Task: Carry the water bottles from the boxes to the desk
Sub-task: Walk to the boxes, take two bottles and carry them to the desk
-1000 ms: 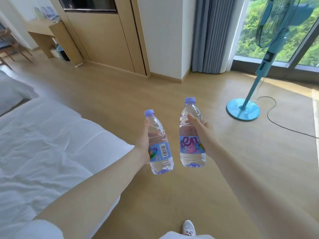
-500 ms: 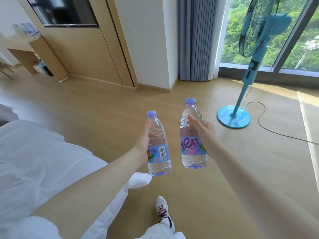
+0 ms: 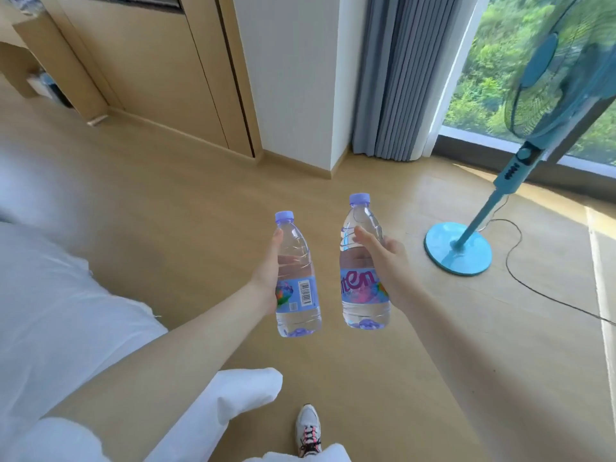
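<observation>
Left hand (image 3: 266, 275): wrapped around the left bottle (image 3: 296, 278), thumb up along its side, barcode on the label facing the camera.
Right hand (image 3: 388, 261): wrapped around the right bottle (image 3: 363, 268), thumb across the clear upper part.
Bottles: both upright, purple caps on top, held side by side in the air over the wood floor (image 3: 186, 208), close but apart.
Desk (image 3: 20, 38): far top left against the wall, well apart from the bottles.
Bed (image 3: 50, 295): white sheets, on the left.
Fan (image 3: 500, 195): blue, standing at right by the window.
Shoe (image 3: 308, 428): on the floor below the bottles.
</observation>
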`<state>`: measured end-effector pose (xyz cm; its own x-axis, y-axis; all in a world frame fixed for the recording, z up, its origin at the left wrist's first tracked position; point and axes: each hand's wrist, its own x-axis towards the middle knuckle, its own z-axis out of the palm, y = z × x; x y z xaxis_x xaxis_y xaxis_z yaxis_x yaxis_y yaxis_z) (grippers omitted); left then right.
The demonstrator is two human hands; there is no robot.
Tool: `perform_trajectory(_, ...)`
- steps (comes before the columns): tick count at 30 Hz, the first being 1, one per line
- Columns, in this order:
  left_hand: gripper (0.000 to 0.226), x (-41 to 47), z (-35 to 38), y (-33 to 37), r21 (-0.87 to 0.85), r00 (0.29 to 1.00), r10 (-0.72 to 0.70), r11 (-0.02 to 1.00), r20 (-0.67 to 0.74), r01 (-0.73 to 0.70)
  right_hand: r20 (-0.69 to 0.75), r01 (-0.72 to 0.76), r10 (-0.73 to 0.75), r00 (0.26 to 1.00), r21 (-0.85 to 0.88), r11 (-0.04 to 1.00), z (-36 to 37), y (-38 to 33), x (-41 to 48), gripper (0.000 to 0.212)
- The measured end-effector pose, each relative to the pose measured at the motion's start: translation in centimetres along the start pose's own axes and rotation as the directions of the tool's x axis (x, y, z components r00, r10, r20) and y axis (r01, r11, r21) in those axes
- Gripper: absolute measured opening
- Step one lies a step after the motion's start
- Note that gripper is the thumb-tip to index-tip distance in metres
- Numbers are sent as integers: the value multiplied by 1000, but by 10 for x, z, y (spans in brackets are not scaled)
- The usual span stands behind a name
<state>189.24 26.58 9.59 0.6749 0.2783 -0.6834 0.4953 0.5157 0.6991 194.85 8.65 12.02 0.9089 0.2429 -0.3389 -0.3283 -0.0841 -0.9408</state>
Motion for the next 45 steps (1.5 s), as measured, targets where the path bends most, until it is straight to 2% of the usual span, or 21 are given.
perform_trajectory(7, 64, 49, -39, 69, -76, 995, 57, 995, -79, -63, 133, 30, -25, 991, -35, 999, 68, -29, 82, 36)
perform_trajectory(13, 61, 85, -57, 109, -45, 979, 149, 987, -138, -157, 239, 75, -58, 969, -60, 995, 105, -47, 141, 43)
perform_trajectory(20, 66, 144, -59, 146, -152, 969, 108, 978, -224, -144, 390, 116, -81, 917, -66, 991, 128, -69, 226, 40)
perform_trajectory(26, 65, 199, -38, 195, -231, 929, 49, 962, -367, -143, 553, 130, -45, 832, -114, 985, 140, -108, 312, 38)
perform_trajectory(30, 73, 237, -24, 236, -243, 904, 52, 955, -424, -169, 577, 125, -51, 815, -88, 988, 149, -139, 372, 41)
perform_trajectory(33, 65, 260, -16, 257, -258, 900, 64, 947, -430, -191, 590, 107, -47, 806, -68, 992, 158, -154, 411, 39)
perform_trajectory(37, 69, 282, -15, 276, -301, 895, 19, 939, -445, -169, 599, 96, -45, 800, -53, 994, 172, -167, 452, 37)
perform_trajectory(45, 64, 315, -66, 318, -331, 894, 28, 923, -447, -194, 628, 100, -25, 778, -84, 991, 246, -171, 497, 41)
